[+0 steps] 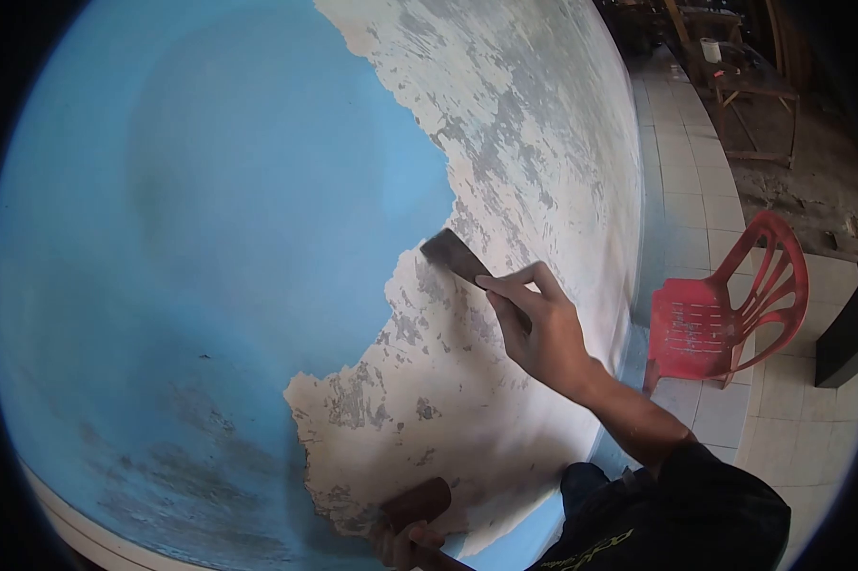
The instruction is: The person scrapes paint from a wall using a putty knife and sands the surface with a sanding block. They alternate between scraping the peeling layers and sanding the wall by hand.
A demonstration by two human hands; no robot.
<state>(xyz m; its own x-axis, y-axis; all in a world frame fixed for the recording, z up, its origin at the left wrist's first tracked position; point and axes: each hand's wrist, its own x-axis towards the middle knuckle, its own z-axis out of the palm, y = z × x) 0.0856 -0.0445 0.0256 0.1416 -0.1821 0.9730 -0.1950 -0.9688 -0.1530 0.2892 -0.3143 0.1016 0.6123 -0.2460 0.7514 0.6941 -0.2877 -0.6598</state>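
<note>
My right hand [548, 333] grips a flat scraper [456, 257], its dark blade against the wall right at the ragged edge of the blue paint [277, 190]. Thumb and fingers close round the tool's lower end. To the right of that edge, the wall surface [515, 143] is bare, whitish with grey patches. Low in the view, my left hand [400, 544] is closed round a dark brown block-like thing with rounded corners [418, 502], close to the bared surface; I cannot tell what kind of thing it is.
A red plastic chair [691, 328] stands on the tiled floor [700, 190] to the right. Farther back is a wooden table [757, 84] with a pale container [711, 50] on it. A black object [843, 333] stands at the right edge. Dark smudges mark the lower blue wall.
</note>
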